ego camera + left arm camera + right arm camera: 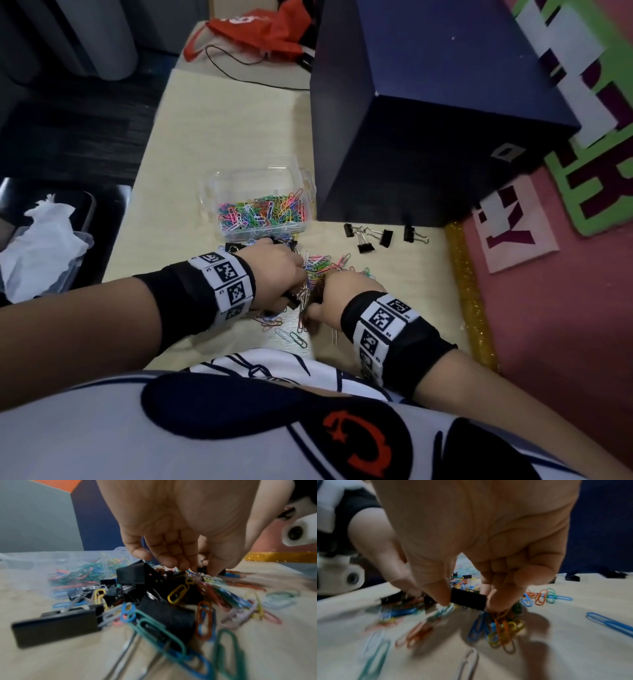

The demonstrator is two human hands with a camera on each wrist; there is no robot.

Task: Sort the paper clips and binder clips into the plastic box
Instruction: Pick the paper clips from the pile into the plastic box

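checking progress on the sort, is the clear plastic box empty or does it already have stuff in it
Partly filled. The plastic box stands open on the table with a layer of coloured paper clips across its bottom; no binder clips show inside.

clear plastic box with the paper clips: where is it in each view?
Head: the plastic box sits centre, beyond both hands, left of the dark blue box.
Left wrist: plastic box at mid-left, behind the clip pile, blurred.
Right wrist: only a blurred glimpse of pale clips between thumb and fingers; cannot confirm the box.
Shared landmark: the dark blue box.
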